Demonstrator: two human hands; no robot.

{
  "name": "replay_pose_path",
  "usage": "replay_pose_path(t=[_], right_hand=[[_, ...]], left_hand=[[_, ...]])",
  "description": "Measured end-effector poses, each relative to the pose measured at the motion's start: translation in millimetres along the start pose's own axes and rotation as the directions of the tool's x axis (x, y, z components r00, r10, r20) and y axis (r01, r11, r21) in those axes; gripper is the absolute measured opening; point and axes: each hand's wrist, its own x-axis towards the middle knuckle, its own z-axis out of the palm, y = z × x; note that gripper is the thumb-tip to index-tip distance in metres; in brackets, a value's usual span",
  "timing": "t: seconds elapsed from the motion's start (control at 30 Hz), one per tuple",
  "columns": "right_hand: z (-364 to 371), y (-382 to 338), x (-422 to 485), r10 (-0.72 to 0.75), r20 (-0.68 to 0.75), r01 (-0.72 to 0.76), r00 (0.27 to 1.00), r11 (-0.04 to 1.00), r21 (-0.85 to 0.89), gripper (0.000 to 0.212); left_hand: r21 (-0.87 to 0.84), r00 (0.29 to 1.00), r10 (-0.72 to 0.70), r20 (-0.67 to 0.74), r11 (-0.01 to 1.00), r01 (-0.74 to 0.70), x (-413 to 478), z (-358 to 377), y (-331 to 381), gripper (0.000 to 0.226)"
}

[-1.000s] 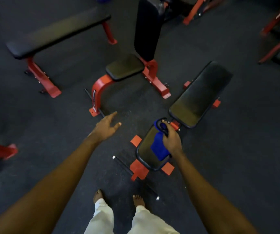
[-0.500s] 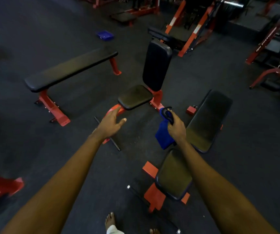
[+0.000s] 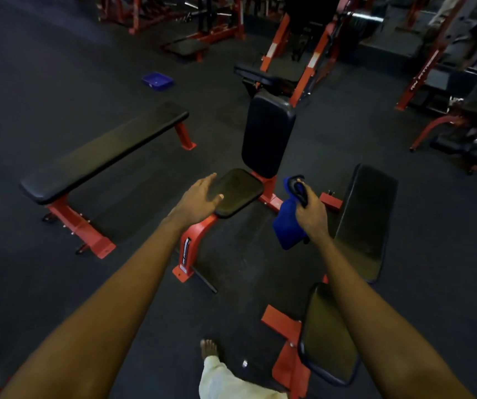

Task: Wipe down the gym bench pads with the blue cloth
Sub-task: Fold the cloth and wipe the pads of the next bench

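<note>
My right hand (image 3: 310, 212) grips the blue cloth (image 3: 287, 226), which hangs in the air between two benches, touching no pad. My left hand (image 3: 197, 199) is spread open in front of the left edge of the upright bench's black seat pad (image 3: 241, 191); I cannot tell if it touches. That bench's tall back pad (image 3: 267, 133) stands behind the seat. At the right lies a low bench with a long back pad (image 3: 365, 223) and a small seat pad (image 3: 328, 332) under my right forearm. A flat bench (image 3: 102, 152) stands at the left.
Red frames carry all benches, with feet and a floor bar (image 3: 202, 279) sticking out. A blue tray (image 3: 157, 80) lies on the dark floor far back. Racks and machines (image 3: 303, 47) fill the back and right. My bare foot (image 3: 209, 348) is near the low bench's base.
The cloth has come up off the low bench's seat pad. My view has risen and both hands have moved forward toward the upright bench.
</note>
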Motion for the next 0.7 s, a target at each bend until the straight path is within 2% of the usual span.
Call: replay_pose_path(t=[0.1,0.27,0.43,0.7], right_hand=[[14,-7,42,0.007,-0.035,-0.006,0.999,0.999,0.032,0.059],[33,-34,97,0.044,-0.098,-0.039,0.994,0.998,0.049,0.060],[46,-59,144,0.046,-0.130,-0.040,0.990,0.998,0.045,0.059],[74,-87,212,0.070,-0.269,-0.062,0.961,0.997,0.038,0.059]], left_hand=[[0.032,0.998,0.057,0.025,0.998,-0.058,55,-15,-14,0.080],[0.068,0.987,0.143,0.073,0.987,-0.148,141,-46,-22,0.073],[0.031,0.978,0.196,0.066,0.980,-0.199,214,-69,-32,0.075],[0.030,0.944,0.285,0.164,0.955,-0.294,330,-86,-82,0.071]])
